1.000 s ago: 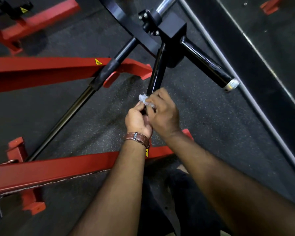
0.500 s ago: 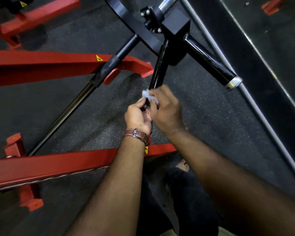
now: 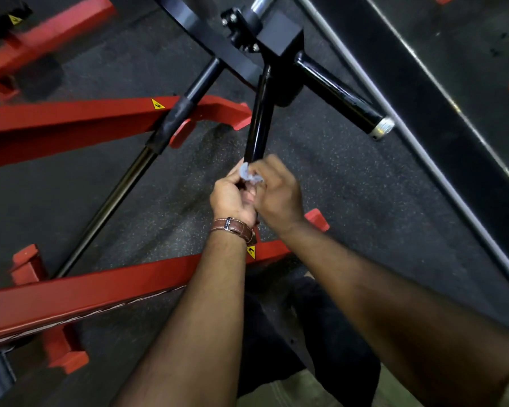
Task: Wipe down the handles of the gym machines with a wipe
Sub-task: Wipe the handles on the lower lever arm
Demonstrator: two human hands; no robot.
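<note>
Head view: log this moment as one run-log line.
stage: wiping handle | wipe: bunched at both hands | left hand: grips handle lower end | right hand: holds wipe | other handle: untouched

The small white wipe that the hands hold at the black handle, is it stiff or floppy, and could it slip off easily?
The wipe looks crumpled and bunched, so it is probably soft and floppy, and light. The handle is glossy black, so the wipe may slide along it easily. The left hand and right hand both pinch it, so it seems unlikely to drop.
</note>
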